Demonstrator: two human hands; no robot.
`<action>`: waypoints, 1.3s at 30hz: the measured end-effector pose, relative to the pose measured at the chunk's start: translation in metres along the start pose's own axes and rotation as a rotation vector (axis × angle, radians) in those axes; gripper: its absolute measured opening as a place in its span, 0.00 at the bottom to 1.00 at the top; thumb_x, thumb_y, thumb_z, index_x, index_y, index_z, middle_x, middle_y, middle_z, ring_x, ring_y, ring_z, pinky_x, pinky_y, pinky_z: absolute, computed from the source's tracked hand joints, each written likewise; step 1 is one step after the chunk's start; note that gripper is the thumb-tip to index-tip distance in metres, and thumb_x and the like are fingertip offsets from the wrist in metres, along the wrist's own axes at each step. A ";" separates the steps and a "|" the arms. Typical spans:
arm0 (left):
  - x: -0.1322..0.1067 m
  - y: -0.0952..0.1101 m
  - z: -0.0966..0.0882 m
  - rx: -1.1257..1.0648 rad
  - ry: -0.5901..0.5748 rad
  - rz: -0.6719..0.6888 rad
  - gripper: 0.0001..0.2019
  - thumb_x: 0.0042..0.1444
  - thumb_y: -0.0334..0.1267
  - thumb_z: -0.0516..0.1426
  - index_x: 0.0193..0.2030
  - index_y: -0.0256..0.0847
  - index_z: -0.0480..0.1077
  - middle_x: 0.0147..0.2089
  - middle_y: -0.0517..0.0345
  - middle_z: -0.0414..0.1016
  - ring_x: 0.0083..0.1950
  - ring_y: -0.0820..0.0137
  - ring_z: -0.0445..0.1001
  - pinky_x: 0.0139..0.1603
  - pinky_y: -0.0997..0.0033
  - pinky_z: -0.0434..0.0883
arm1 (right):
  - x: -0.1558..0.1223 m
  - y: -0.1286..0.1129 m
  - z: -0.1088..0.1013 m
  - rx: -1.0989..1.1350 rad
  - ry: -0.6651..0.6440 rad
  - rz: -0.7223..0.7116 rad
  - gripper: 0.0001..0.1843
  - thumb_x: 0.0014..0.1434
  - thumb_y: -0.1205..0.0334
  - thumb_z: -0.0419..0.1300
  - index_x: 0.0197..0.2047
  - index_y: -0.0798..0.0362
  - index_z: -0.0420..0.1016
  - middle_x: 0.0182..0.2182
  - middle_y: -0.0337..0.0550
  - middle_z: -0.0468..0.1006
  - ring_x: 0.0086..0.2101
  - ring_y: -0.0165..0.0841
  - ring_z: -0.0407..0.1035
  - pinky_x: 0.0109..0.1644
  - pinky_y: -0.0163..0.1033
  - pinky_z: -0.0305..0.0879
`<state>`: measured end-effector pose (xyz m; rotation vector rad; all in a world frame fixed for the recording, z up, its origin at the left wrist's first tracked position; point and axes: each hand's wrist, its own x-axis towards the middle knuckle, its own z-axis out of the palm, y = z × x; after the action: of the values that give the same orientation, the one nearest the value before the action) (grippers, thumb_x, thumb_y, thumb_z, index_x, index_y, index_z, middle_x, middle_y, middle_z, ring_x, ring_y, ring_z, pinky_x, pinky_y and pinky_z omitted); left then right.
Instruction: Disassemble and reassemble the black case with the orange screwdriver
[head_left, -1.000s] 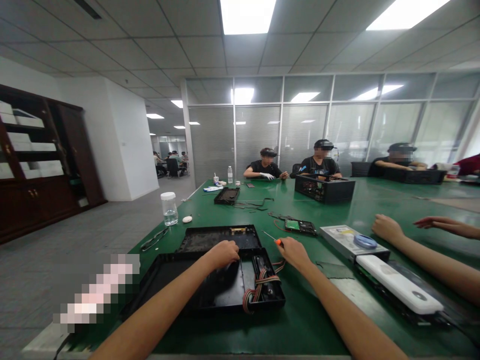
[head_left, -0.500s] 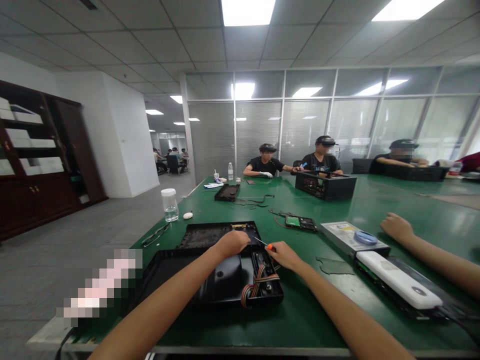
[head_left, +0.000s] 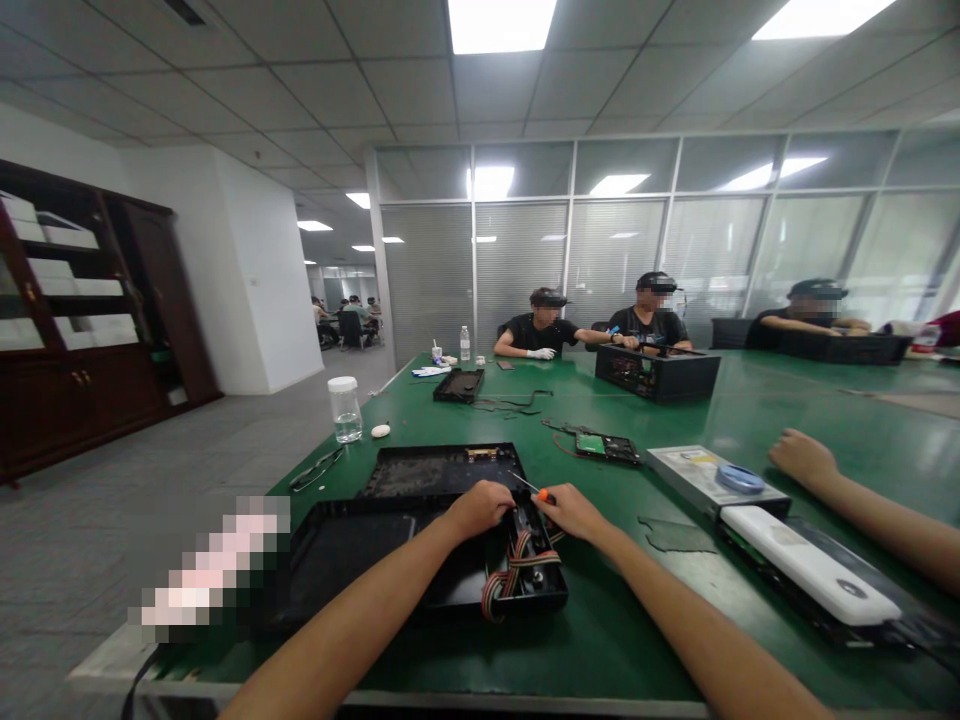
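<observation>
My right hand (head_left: 574, 512) is closed round a screwdriver (head_left: 547, 495) with an orange handle. Its thin shaft points up and to the left, away from the parts below. My left hand (head_left: 484, 507) has its fingers pinched together at the inner edge of a black casing (head_left: 352, 550); whatever they grip is hidden. Striped ribbon cables (head_left: 517, 565) loop over the casing's right compartment, just below both hands. Behind it lies a flat black cover (head_left: 427, 470) with a small brass-coloured part near its far edge.
A lidded jar (head_left: 346, 412) and glasses (head_left: 317, 468) stand at the left edge. To the right lie a metal drive (head_left: 694, 480), a white device (head_left: 810, 565) and a circuit board (head_left: 596, 445). Another person's arm (head_left: 870, 500) reaches in from the right; co-workers sit opposite.
My left hand has moved slightly down and right, closer to the casing's right compartment. The screwdriver stays in my right hand. A co-worker across the table has brought a hand onto the black box.
</observation>
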<state>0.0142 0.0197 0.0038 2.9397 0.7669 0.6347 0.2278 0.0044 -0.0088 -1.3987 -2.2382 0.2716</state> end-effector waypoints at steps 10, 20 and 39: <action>0.006 0.002 0.005 0.108 0.012 0.032 0.10 0.57 0.27 0.47 0.40 0.34 0.69 0.41 0.51 0.72 0.45 0.70 0.68 0.49 0.71 0.65 | -0.001 -0.002 -0.004 -0.157 0.012 0.040 0.22 0.59 0.50 0.46 0.25 0.53 0.73 0.23 0.44 0.76 0.25 0.32 0.67 0.28 0.32 0.52; 0.006 0.003 0.004 0.135 -0.056 0.057 0.10 0.56 0.27 0.48 0.39 0.34 0.70 0.39 0.53 0.73 0.42 0.70 0.70 0.47 0.74 0.65 | -0.001 0.002 -0.008 -0.105 0.029 0.058 0.26 0.61 0.48 0.43 0.22 0.53 0.71 0.21 0.42 0.75 0.25 0.31 0.68 0.30 0.32 0.53; 0.001 0.002 -0.002 0.026 0.030 -0.090 0.10 0.52 0.28 0.52 0.38 0.37 0.73 0.38 0.58 0.75 0.41 0.72 0.72 0.47 0.76 0.64 | 0.000 0.008 -0.008 -0.038 0.076 0.126 0.28 0.60 0.46 0.42 0.22 0.54 0.72 0.20 0.43 0.75 0.24 0.31 0.68 0.30 0.31 0.54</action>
<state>0.0154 0.0180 0.0065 2.9055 0.9114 0.6689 0.2382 0.0069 -0.0052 -1.5465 -2.1084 0.2149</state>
